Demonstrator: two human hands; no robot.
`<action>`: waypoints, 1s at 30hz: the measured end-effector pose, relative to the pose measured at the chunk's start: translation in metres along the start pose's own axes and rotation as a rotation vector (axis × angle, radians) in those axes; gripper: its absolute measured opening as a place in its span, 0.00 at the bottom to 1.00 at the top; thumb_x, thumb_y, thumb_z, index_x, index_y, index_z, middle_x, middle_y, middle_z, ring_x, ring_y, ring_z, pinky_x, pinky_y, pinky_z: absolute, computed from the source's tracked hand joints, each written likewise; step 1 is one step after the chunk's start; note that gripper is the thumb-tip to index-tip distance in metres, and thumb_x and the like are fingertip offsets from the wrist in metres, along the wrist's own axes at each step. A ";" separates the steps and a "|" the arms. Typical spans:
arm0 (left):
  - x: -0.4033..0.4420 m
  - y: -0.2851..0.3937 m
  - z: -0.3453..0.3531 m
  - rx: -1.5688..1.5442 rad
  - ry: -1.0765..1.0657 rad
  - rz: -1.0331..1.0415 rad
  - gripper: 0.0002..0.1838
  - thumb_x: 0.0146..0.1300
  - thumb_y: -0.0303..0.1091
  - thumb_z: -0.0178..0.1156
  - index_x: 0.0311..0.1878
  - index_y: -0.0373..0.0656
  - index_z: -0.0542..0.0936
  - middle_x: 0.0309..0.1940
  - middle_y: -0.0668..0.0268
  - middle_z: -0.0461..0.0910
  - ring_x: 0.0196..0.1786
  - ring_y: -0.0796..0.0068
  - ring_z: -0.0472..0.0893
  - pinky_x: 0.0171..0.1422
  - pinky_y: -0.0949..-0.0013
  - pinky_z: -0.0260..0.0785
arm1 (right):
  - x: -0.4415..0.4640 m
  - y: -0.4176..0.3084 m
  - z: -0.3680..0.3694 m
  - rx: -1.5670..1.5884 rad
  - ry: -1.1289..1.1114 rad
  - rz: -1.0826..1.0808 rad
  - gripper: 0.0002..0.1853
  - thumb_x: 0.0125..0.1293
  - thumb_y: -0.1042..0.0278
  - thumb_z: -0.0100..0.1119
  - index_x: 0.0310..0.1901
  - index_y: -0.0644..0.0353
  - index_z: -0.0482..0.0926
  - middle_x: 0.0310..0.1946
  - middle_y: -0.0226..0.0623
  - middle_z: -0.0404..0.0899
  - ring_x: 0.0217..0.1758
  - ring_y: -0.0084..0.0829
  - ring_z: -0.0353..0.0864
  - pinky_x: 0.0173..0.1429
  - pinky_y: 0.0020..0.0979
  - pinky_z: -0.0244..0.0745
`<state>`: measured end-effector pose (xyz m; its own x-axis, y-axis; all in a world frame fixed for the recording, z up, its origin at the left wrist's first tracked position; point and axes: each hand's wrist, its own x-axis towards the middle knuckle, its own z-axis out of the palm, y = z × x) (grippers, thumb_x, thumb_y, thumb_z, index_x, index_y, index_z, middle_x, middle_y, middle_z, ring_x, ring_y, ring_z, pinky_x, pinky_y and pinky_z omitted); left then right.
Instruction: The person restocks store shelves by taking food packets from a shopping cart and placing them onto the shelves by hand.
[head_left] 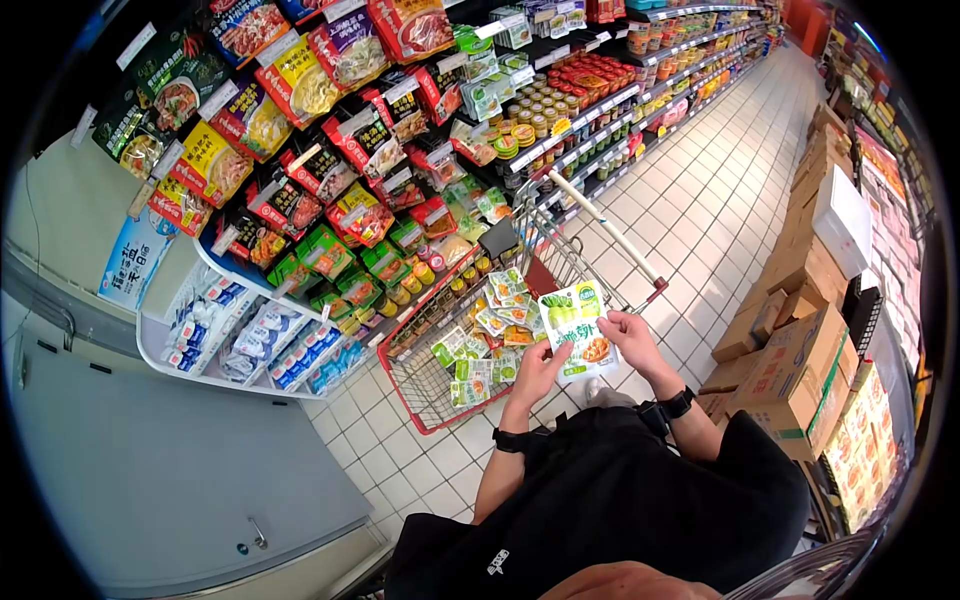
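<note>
A white and green food packet (577,325) is held up in front of me between both hands. My left hand (540,372) grips its lower left edge, thumb on the front. At the upper right edge, my right hand (632,338) pinches the same packet. Just beyond it stands a shopping cart (427,424) with a red rim and a pale push bar. Several similar green, white and orange packets (470,372) lie loosely piled in the cart's basket.
Shelves of hanging seasoning pouches (300,80) rise at the upper left, with jars (545,120) farther along. A grey door (170,470) is at lower left. Cardboard boxes (790,375) and a white foam box (842,222) line the right side. The tiled aisle (705,150) runs between.
</note>
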<state>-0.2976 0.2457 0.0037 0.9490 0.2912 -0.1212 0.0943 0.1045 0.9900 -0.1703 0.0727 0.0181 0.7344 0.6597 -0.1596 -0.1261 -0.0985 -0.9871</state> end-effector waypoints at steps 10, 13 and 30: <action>0.027 -0.009 0.028 -0.033 -0.119 0.048 0.17 0.70 0.39 0.61 0.49 0.32 0.82 0.38 0.67 0.84 0.39 0.84 0.77 0.43 0.75 0.71 | -0.021 -0.018 -0.029 -0.278 0.154 -0.105 0.13 0.74 0.65 0.55 0.35 0.67 0.78 0.23 0.20 0.72 0.28 0.11 0.65 0.30 0.22 0.62; 0.039 0.015 0.057 -0.056 -0.205 0.019 0.17 0.70 0.39 0.62 0.50 0.32 0.81 0.39 0.67 0.84 0.39 0.83 0.79 0.44 0.74 0.73 | -0.022 -0.011 -0.058 -0.071 0.200 -0.088 0.12 0.73 0.68 0.55 0.41 0.71 0.80 0.27 0.26 0.79 0.30 0.12 0.71 0.33 0.21 0.67; 0.231 0.007 0.306 0.017 -0.157 -0.038 0.19 0.69 0.43 0.62 0.47 0.32 0.83 0.34 0.66 0.85 0.35 0.84 0.79 0.40 0.73 0.72 | 0.041 -0.010 -0.357 0.110 0.189 -0.033 0.12 0.74 0.67 0.54 0.41 0.70 0.79 0.32 0.31 0.84 0.32 0.13 0.77 0.36 0.19 0.70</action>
<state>0.0145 0.0224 0.0044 0.9798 0.1354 -0.1473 0.1350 0.0959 0.9862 0.0990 -0.1651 0.0171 0.8498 0.5089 -0.1369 -0.1645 0.0093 -0.9863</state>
